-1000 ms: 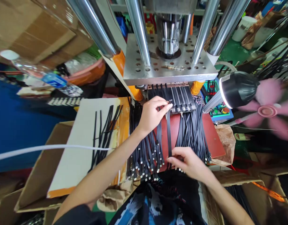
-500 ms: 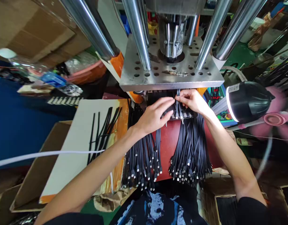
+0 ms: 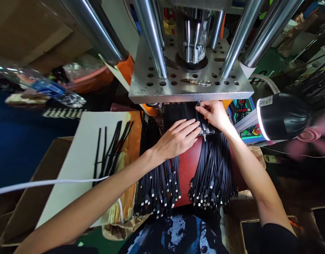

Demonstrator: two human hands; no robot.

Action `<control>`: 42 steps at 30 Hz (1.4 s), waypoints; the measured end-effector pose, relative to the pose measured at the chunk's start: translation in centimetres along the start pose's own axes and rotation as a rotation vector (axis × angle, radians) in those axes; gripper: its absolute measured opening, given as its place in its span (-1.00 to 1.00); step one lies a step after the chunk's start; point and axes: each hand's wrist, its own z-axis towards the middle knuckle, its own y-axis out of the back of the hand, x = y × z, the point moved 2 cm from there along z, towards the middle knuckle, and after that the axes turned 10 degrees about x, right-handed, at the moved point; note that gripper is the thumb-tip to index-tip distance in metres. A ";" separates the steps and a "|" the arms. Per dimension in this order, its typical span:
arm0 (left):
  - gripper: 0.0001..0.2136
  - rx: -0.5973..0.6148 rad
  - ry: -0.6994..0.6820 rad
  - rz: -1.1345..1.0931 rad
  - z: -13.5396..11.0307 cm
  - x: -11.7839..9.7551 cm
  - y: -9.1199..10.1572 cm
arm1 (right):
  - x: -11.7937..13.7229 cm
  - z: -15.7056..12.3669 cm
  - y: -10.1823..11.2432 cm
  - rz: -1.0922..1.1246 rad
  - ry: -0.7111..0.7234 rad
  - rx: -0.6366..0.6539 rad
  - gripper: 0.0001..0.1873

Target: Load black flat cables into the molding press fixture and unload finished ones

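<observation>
While left hand [image 3: 177, 139] lies flat, right hand [image 3: 214, 113] pinching black cable [image 3: 198, 103], steel plate [image 3: 183, 92] above

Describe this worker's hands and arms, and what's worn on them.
The left hand and right hand are both ungloved, with no ring, watch or bracelet visible. Both forearms are bare. The right sleeve is dark, plain and short, ending near the elbow; only a dark edge of the left sleeve shows.

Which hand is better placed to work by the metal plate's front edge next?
Probably the right hand: its fingertips are near the plate, while the left hand lies farther off, across the fixture.
</observation>
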 end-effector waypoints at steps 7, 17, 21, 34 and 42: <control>-0.66 0.009 -0.021 0.081 -0.5 -0.1 0.1 | -0.4 0.2 -0.1 -0.003 0.017 -0.044 -0.48; -0.49 0.108 0.083 0.152 0.1 -1.7 0.1 | -0.5 -0.5 0.2 0.194 -0.017 -0.047 -0.54; -0.49 0.111 0.154 0.163 0.4 -2.7 -0.3 | -0.4 -0.2 0.0 0.109 -0.051 -0.058 -0.62; -0.44 0.153 0.336 0.073 3.1 -1.8 0.6 | 2.5 -5.4 -0.6 -0.841 -0.119 0.082 -0.46; -0.57 0.097 0.396 0.116 7.8 3.6 1.3 | 1.6 0.9 -0.6 -0.905 -0.228 0.101 -0.53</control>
